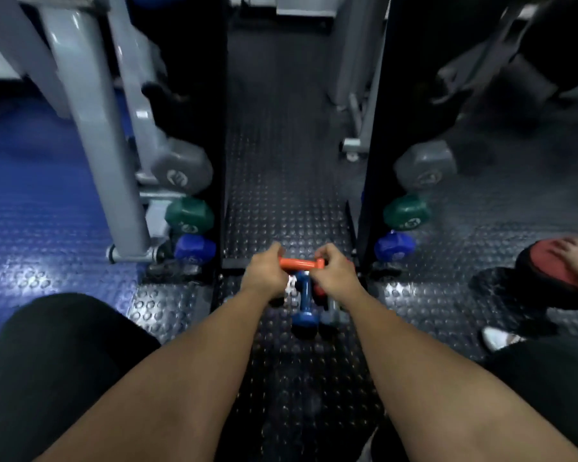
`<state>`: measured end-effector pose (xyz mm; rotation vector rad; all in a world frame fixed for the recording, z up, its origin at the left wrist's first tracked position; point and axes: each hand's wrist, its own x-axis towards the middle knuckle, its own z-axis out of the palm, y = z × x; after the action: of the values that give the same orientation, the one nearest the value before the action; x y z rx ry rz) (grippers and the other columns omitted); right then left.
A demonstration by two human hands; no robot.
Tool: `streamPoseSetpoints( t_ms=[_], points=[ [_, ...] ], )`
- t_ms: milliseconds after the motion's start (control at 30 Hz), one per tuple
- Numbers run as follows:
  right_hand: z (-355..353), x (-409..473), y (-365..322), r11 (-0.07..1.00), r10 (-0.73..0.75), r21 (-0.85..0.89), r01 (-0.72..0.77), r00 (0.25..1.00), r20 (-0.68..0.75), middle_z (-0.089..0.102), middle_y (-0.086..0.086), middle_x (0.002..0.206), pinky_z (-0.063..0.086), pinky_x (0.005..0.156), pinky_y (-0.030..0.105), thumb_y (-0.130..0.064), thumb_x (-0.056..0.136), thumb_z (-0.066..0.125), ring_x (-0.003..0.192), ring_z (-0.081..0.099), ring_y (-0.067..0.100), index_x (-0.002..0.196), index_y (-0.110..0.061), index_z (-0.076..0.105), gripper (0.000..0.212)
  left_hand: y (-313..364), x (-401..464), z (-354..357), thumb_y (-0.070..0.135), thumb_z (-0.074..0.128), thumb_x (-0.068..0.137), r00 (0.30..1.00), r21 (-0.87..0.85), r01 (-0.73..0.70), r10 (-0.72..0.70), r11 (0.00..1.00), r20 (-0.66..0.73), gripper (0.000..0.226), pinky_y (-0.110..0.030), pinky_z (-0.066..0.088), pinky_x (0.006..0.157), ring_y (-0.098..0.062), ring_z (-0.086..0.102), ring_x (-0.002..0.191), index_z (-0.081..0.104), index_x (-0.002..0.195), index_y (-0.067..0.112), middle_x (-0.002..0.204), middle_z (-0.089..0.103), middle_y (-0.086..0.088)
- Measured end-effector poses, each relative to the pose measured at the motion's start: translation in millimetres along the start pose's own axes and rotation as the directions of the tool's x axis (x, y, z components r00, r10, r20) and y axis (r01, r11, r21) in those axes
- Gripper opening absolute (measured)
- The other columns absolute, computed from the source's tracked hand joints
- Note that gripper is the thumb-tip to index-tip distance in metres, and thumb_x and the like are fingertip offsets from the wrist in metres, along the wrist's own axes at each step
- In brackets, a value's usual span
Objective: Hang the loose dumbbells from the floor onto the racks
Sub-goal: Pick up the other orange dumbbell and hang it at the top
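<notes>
Nearest the camera, two bare forearms reach forward over a dark rubber floor (281,201) covered in raised round studs, with dark-clothed knees at either side. The left hand (264,273) and the right hand (336,273) each curl their fingers round one end of an orange dumbbell (301,263), holding it level and crosswise; only its bar shows between the fists, the end weights being hidden inside the grips. Just below the fingers, on the floor, lie a blue dumbbell (303,305) pointing away from the person and a grey dumbbell (334,311) close beside it on the right, with something red partly hidden under the right hand.

Beyond the fingertips a low black bar crosses the floor, and a clear strip of studded floor runs straight ahead between two black upright panels. To the left of the fingers a rack (124,181) with grey posts carries blue, green and grey weights stacked upward; the right panel (377,128) shows a matching blue, green and grey set. Left of that rack the floor turns blue (40,195). To the right of the fingers, a foot in a red and black sandal (561,265) rests on the floor.
</notes>
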<state>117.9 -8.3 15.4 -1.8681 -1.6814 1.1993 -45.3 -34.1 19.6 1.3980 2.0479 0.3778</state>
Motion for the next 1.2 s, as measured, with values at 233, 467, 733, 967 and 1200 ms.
streamPoseSetpoints(
  t_ms=[233,467,733,967,1200],
  points=[
    [-83,-12,-116,0.962,-0.260,0.052,0.269,0.956,-0.140,0.075,-0.004,0.097,0.044,0.063,0.008,-0.017,0.078,0.078,0.082,0.069,0.013,0.111,-0.029,0.072,0.036,73,-14,-109,0.006,0.056,0.094,0.945,-0.227,-0.127,0.049,0.966,-0.322,0.034,-0.039,0.052,0.091,-0.039,0.068,0.107,0.063,0.127,0.013,0.113,0.072,-0.020],
    [-163,-48,-199,0.868,-0.412,0.171,0.466,0.868,-0.277,0.075,-0.003,0.089,0.054,0.069,0.027,-0.016,0.076,0.082,0.075,0.068,0.011,0.104,-0.034,0.075,0.034,147,-42,-204,0.007,0.062,0.097,0.861,-0.301,-0.367,0.199,0.880,-0.469,0.042,-0.022,0.044,0.089,-0.023,0.066,0.108,0.062,0.137,0.018,0.121,0.070,-0.010],
    [-226,-94,-262,0.707,-0.548,0.275,0.652,0.751,-0.369,0.076,0.009,0.082,0.058,0.072,0.038,-0.039,0.065,0.094,0.066,0.068,0.012,0.096,-0.034,0.078,0.035,206,-78,-273,0.005,0.062,0.098,0.733,-0.280,-0.547,0.290,0.789,-0.616,0.048,-0.019,0.035,0.109,-0.019,0.058,0.131,0.057,0.145,0.013,0.139,0.065,-0.004],
    [-295,-151,-338,0.467,-0.723,0.427,0.774,0.613,-0.319,0.077,0.017,0.094,0.058,0.070,0.031,-0.051,0.047,0.100,0.079,0.071,0.020,0.118,-0.007,0.071,0.088,276,-117,-368,0.013,0.058,0.102,0.624,-0.244,-0.664,0.345,0.706,-0.701,0.035,-0.030,0.043,0.101,-0.024,0.063,0.123,0.063,0.136,0.019,0.126,0.071,-0.004],
    [-361,-227,-403,0.348,-0.774,0.432,0.832,0.515,-0.368,0.074,0.021,0.103,0.058,0.081,0.032,0.002,0.094,0.069,0.086,0.071,0.027,0.120,-0.005,0.064,0.028,369,-170,-447,0.010,0.049,0.105,0.466,-0.170,-0.815,0.453,0.554,-0.760,0.034,-0.024,0.043,0.087,-0.013,0.063,0.102,0.066,0.132,0.020,0.107,0.068,0.007]
  ],
)
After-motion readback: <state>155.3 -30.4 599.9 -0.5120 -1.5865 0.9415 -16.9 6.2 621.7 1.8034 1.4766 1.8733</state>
